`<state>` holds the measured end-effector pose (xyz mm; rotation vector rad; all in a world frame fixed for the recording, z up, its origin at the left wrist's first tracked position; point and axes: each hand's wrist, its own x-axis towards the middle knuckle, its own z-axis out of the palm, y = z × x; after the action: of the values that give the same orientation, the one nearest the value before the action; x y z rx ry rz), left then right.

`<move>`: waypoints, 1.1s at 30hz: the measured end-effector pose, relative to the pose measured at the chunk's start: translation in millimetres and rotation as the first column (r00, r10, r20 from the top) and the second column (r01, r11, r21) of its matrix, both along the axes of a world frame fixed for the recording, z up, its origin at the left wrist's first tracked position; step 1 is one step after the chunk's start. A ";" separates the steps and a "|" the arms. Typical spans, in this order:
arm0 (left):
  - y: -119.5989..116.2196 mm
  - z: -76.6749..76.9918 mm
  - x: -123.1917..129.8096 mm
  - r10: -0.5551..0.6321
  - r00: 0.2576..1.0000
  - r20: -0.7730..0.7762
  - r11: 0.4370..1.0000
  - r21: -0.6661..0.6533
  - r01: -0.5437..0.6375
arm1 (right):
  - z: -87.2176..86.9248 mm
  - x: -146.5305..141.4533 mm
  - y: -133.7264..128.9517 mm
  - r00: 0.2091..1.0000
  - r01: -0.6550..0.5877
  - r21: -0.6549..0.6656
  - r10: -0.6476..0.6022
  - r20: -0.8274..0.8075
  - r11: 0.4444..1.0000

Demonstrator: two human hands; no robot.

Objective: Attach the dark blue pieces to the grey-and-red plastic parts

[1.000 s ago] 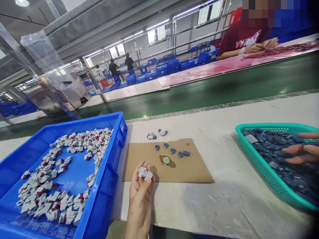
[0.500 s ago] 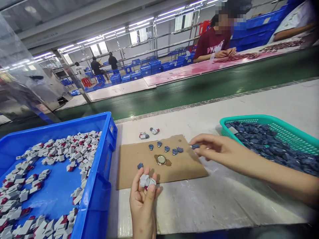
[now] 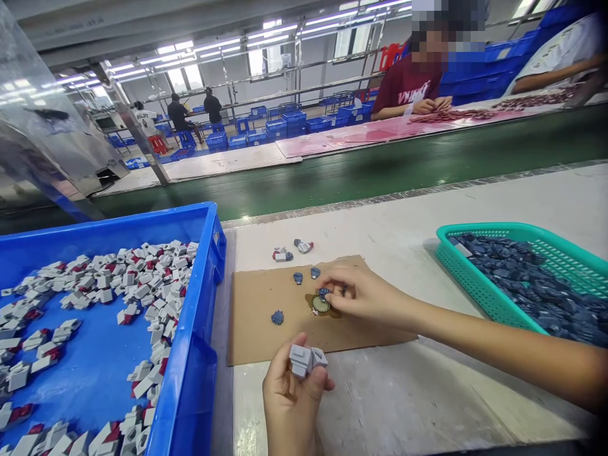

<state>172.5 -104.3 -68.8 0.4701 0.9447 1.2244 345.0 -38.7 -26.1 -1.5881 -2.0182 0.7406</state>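
My left hand (image 3: 295,396) is closed round a light grey, blocky plastic piece (image 3: 301,360), just in front of the cardboard sheet (image 3: 256,345). My right hand (image 3: 354,292) pinches a small dark blue ridged plastic piece (image 3: 324,292) at the rim of a small round dish (image 3: 321,304) with a wet-looking content. A brown wet stain surrounds the dish on the cardboard. Loose blue pieces lie nearby, one (image 3: 277,316) to the left and another (image 3: 297,278) behind. My right hand hides part of the sheet.
A blue bin (image 3: 190,373) of grey-and-red pieces stands at left. The green basket (image 3: 468,285) at right holds many dark blue pieces. Two joined pieces, one grey-and-blue (image 3: 304,246), lie behind the cardboard. Beyond runs a green belt (image 3: 266,206); a person (image 3: 403,88) works across it.
My right hand has moved left from the cardboard's right edge to the dish, carrying the blue piece. My left hand still holds the grey piece, now turned somewhat. The view has shifted slightly.
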 end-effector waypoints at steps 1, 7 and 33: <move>-0.3 0.5 0.2 -0.006 1.000 0.002 1.000 0.011 0.006 | -0.7 0.0 0.1 1.000 -0.008 -0.009 0.008 0.000 1.000; -0.8 4.0 1.3 0.012 1.000 0.028 0.999 0.048 -0.013 | 3.1 -2.4 2.4 0.981 -0.094 -0.090 0.108 0.164 0.992; 1.6 10.4 0.0 0.051 0.999 -0.016 0.998 0.027 -0.051 | 47.1 -13.7 -24.9 0.974 -0.224 0.158 0.224 0.022 0.962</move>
<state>172.5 -102.7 -58.4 0.4806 0.9610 1.2824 331.3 -63.6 21.0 -1.2868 -2.2248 0.6376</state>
